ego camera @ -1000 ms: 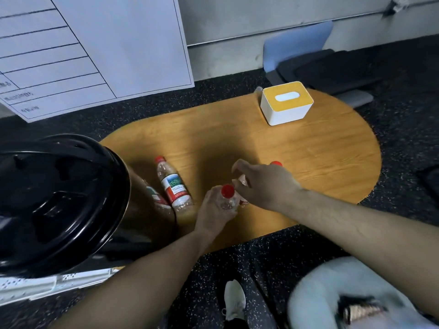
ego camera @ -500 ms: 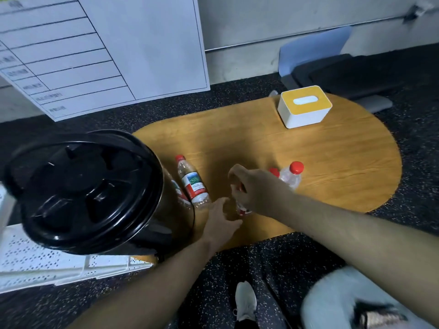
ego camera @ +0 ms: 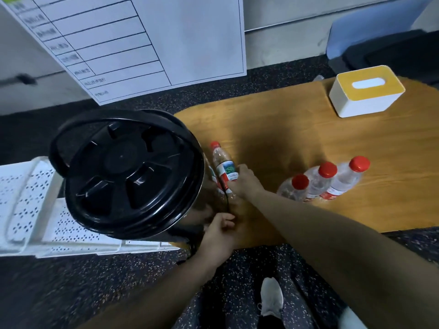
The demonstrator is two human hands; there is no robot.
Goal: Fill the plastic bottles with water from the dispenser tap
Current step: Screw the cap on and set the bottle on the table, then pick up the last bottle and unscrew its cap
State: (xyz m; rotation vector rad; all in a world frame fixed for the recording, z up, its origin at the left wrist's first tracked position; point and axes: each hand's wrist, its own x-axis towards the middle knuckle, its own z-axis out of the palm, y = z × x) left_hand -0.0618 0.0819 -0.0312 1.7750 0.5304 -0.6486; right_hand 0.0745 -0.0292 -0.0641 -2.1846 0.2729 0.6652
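Right now the right hand (ego camera: 245,184) is wrapped around the lower body of a labelled bottle (ego camera: 224,168), fingers curled on it, at the middle of the frame. That bottle, red cap still on, lies with its long axis running from the hand up and to the left, cap end farthest from the wrist, pressed close beside the wall of the dispenser (ego camera: 128,176), whose black lid fills the centre left. The left hand (ego camera: 219,236) sits just below, at the foot of the dispenser; its fingers are curled in toward the dispenser's lower front, but the lid's rim hides what they meet, so I cannot tell whether they hold the tap or only touch it. The tap itself is not visible.

Three more capped bottles (ego camera: 319,184) stand in a tight row on the wooden surface (ego camera: 308,138), to the right of the right arm and well apart from the dispenser.

By my judgement, the coming move turns on bringing the held bottle's mouth down toward the left hand: the cap end points away from that spot, so the bottle needs uncapping and swinging round. The right hand is already on it; the left is nearer the outlet.
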